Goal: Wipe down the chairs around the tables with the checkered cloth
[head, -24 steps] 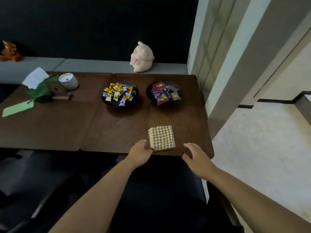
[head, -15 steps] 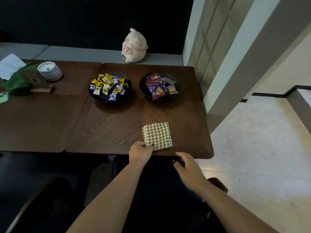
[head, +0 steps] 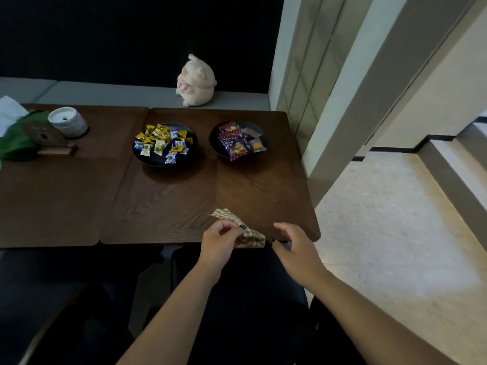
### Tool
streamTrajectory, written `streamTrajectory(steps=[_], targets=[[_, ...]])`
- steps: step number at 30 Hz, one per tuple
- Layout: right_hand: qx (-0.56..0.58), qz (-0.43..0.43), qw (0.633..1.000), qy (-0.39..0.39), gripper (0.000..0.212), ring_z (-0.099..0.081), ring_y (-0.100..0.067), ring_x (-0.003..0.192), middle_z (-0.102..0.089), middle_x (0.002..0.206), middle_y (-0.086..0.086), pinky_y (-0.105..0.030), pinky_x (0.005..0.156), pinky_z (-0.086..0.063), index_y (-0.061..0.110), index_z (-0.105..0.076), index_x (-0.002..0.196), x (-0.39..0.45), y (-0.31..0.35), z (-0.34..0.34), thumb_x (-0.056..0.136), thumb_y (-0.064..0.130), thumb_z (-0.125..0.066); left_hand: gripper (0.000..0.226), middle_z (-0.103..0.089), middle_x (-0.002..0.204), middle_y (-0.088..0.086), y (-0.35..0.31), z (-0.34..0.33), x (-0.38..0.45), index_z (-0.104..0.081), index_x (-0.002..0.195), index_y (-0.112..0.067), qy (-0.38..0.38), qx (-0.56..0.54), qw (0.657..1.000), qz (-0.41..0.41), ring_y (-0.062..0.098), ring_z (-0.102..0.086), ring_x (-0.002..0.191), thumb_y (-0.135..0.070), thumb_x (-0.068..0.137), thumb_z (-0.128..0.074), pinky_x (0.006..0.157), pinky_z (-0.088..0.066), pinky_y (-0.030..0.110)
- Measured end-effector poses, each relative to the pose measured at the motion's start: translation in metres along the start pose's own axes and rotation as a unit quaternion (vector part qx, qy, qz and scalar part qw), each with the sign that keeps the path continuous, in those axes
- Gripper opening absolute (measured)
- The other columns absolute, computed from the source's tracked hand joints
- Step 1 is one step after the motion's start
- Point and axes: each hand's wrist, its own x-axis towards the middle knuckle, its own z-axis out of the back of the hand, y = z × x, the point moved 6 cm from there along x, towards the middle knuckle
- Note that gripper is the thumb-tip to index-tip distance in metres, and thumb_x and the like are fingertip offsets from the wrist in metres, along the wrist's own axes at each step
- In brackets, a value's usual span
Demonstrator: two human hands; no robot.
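Both bare forearms reach up from the bottom of the frame toward its centre. The left hand [head: 220, 241] is curled, fingers pinching fabric. The right hand [head: 295, 246] hovers with fingers loosely bent.

No text can be read anywhere. The red snack packets [head: 235, 143] in the dark bowl [head: 264, 143] at 12 o'clock carry printing, and so do the yellow and blue sweet wrappers [head: 162, 143], but all of it is too small and blurred.
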Motion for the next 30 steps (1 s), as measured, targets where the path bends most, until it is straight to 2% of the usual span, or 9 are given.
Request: streamTrajectory(steps=[2,5,11,13,15,20,23,27,30], targets=[[0.019,0.026,0.999,-0.014,0.040,-0.044,0.010,0.116,-0.048,0.125,0.020,-0.009,0.097,-0.034,0.031,-0.051,0.130,-0.012,0.027,0.008,0.093,0.020,-0.056,0.017,-0.064,0.078,0.001,-0.015,-0.002,-0.030,-0.066,0.070,-0.019,0.031,-0.066,0.997,-0.014,0.016,-0.065,0.078,-0.014,0.086,-0.068,0.080,-0.059,0.037],[0.033,0.058,0.997,-0.026,0.037,-0.044,0.021,0.109,-0.051,0.121,0.024,0.003,0.085,-0.035,0.036,-0.054,0.126,-0.036,0.062,0.019,0.091,0.023,-0.059,0.018,-0.070,0.089,0.008,-0.033,-0.002,-0.073,-0.066,0.073,-0.019,0.085,-0.133,0.987,-0.037,0.020,-0.071,0.087,-0.009,0.089,-0.065,0.078,-0.059,0.034],[0.005,0.143,0.988,-0.052,0.024,-0.057,0.005,0.103,-0.063,0.110,0.014,-0.010,0.087,-0.045,0.023,-0.067,0.112,-0.089,0.106,0.038,0.088,0.016,-0.065,0.026,-0.070,0.105,0.018,-0.052,0.002,-0.138,-0.070,0.074,-0.023,0.130,-0.189,0.970,-0.077,0.030,-0.068,0.100,-0.007,0.091,-0.059,0.080,-0.057,0.036],[0.012,0.161,0.984,-0.077,0.018,-0.060,0.003,0.097,-0.067,0.102,0.012,-0.012,0.083,-0.047,0.018,-0.072,0.102,-0.103,0.114,0.047,0.088,0.010,-0.064,0.020,-0.070,0.106,0.018,-0.056,0.002,-0.156,-0.070,0.083,-0.019,0.145,-0.199,0.966,-0.081,0.030,-0.068,0.100,-0.006,0.092,-0.058,0.077,-0.057,0.034],[0.024,0.161,0.981,-0.104,0.017,-0.061,0.006,0.091,-0.067,0.093,0.019,-0.008,0.077,-0.046,0.024,-0.072,0.097,-0.117,0.119,0.058,0.089,0.011,-0.064,0.011,-0.072,0.103,0.015,-0.059,0.004,-0.173,-0.066,0.095,-0.011,0.146,-0.194,0.966,-0.094,0.029,-0.069,0.098,-0.003,0.091,-0.059,0.073,-0.058,0.031],[0.100,0.143,0.976,-0.127,0.022,-0.063,0.006,0.085,-0.068,0.083,0.026,-0.016,0.073,-0.053,0.041,-0.065,0.088,-0.151,0.127,0.086,0.091,0.020,-0.060,0.023,-0.076,0.092,0.006,-0.058,0.007,-0.220,-0.066,0.105,-0.009,0.072,-0.134,0.980,-0.131,0.021,-0.072,0.090,-0.011,0.083,-0.073,0.076,-0.060,0.033],[0.183,0.141,0.965,-0.127,0.020,-0.066,0.000,0.081,-0.071,0.083,0.017,-0.021,0.072,-0.056,0.035,-0.065,0.089,-0.176,0.126,0.104,0.093,0.018,-0.058,0.024,-0.076,0.089,0.002,-0.046,0.007,-0.250,-0.068,0.102,-0.012,0.006,-0.111,0.985,-0.131,0.018,-0.073,0.085,-0.018,0.081,-0.077,0.073,-0.059,0.030],[0.289,0.143,0.936,-0.139,0.018,-0.066,0.004,0.076,-0.071,0.081,0.020,-0.011,0.061,-0.050,0.027,-0.065,0.089,-0.217,0.117,0.133,0.094,0.013,-0.056,0.023,-0.075,0.084,-0.001,-0.020,-0.001,-0.293,-0.065,0.104,-0.014,-0.075,-0.108,0.982,-0.135,0.017,-0.072,0.083,-0.014,0.083,-0.075,0.067,-0.057,0.027],[0.339,0.112,0.921,-0.154,0.012,-0.069,-0.006,0.086,-0.073,0.088,0.009,-0.024,0.072,-0.056,0.021,-0.067,0.094,-0.246,0.102,0.155,0.094,0.015,-0.056,0.032,-0.074,0.083,-0.001,0.004,-0.010,-0.327,-0.056,0.113,-0.021,-0.116,-0.129,0.977,-0.125,0.017,-0.072,0.083,-0.012,0.086,-0.070,0.068,-0.059,0.031]])
